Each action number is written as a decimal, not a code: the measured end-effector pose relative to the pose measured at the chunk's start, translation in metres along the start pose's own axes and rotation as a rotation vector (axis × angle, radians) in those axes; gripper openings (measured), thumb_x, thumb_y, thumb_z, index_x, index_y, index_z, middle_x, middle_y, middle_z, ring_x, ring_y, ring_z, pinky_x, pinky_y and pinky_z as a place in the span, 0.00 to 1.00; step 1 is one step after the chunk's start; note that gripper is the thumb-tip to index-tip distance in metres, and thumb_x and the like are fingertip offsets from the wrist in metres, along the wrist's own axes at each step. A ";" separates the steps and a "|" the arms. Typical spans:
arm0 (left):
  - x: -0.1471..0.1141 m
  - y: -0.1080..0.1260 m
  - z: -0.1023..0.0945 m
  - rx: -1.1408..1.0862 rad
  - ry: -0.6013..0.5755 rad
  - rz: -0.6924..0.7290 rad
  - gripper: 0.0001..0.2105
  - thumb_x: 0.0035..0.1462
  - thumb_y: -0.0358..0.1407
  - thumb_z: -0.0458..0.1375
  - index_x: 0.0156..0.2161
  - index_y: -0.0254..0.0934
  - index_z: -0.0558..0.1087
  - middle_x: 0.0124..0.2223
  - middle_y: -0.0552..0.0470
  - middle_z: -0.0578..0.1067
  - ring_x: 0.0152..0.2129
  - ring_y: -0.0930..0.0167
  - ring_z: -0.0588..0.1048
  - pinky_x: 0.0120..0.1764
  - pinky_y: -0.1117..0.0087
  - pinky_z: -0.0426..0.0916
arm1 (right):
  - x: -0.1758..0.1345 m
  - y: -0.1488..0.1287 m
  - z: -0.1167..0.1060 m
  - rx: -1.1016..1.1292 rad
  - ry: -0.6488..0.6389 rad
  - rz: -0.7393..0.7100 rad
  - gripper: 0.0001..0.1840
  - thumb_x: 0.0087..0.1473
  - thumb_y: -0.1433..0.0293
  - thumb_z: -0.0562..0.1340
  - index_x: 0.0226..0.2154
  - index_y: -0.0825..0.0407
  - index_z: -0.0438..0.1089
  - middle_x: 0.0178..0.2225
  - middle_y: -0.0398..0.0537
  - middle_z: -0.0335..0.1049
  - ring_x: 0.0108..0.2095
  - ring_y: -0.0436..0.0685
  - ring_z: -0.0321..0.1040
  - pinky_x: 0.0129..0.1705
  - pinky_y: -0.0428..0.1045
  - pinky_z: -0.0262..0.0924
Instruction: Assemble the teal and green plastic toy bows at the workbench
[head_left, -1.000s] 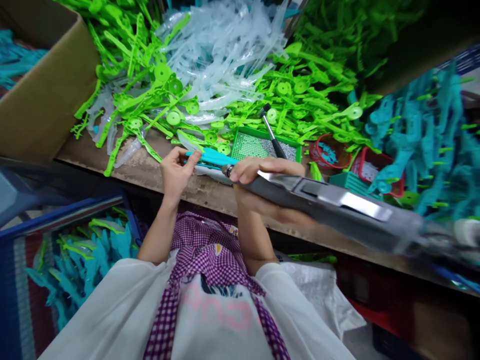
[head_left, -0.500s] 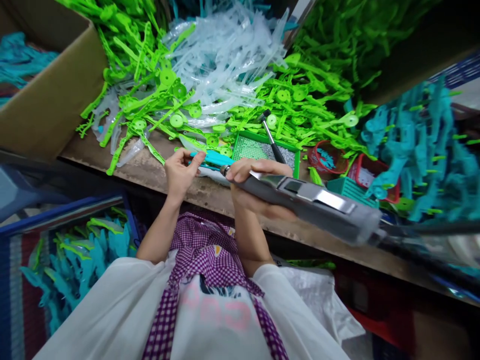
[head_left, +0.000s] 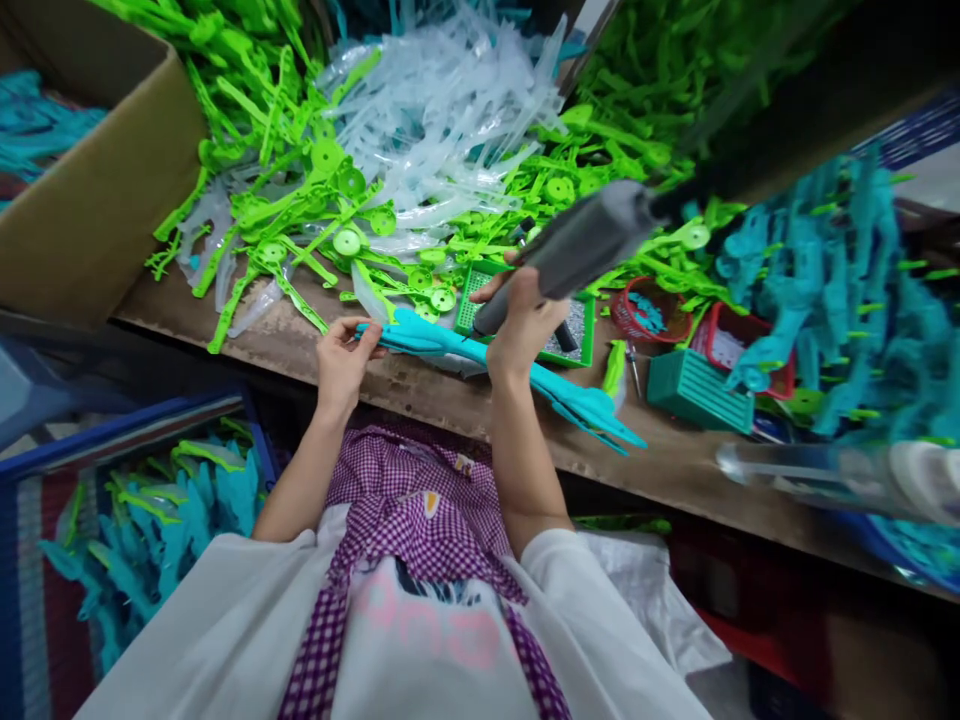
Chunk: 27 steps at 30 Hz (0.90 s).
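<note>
My left hand (head_left: 345, 362) pinches the left end of a long turquoise plastic part (head_left: 427, 335), which lies slantwise along the bench's front edge. My right hand (head_left: 523, 325) is wrapped round a grey electric screwdriver (head_left: 589, 245). The tool is tilted, its rear end up to the right and its nose low over the green tray, just above the turquoise part; its tip is hard to make out. Behind it, a green perforated tray (head_left: 591, 335) holds small metal pieces and a dark-handled hammer (head_left: 564, 335), partly hidden by my right hand.
Lime-green parts (head_left: 285, 215) and clear plastic pieces (head_left: 442, 120) are heaped at the back. A cardboard box (head_left: 97, 190) stands left. To the right are a red round basket (head_left: 651, 310), a teal basket (head_left: 697, 390) and piled turquoise parts (head_left: 810, 270). A filled crate (head_left: 150, 430) stands below left.
The electric screwdriver has swung from pointing left, nearly level, to a steep tilt with its rear raised. More of the turquoise part now shows, reaching right past my right wrist.
</note>
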<state>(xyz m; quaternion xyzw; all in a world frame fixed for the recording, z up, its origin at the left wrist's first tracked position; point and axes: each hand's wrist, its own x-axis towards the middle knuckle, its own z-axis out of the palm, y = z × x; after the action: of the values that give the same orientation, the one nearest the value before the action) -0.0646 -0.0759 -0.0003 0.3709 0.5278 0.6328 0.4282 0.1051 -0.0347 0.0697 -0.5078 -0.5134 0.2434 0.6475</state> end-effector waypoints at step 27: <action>-0.017 -0.019 -0.020 0.161 -0.185 -0.442 0.20 0.36 0.46 0.70 0.25 0.37 0.65 0.16 0.57 0.72 0.10 0.77 0.68 0.13 0.81 0.58 | 0.039 0.083 -0.283 -1.590 -0.387 0.437 0.19 0.59 0.70 0.52 0.44 0.60 0.74 0.41 0.69 0.76 0.43 0.68 0.71 0.41 0.55 0.57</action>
<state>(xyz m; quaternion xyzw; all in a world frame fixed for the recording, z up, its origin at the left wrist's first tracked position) -0.0740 -0.0977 -0.0232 0.3356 0.6036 0.4429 0.5717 0.3942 -0.0868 0.0227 -0.8494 -0.5239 0.0124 -0.0632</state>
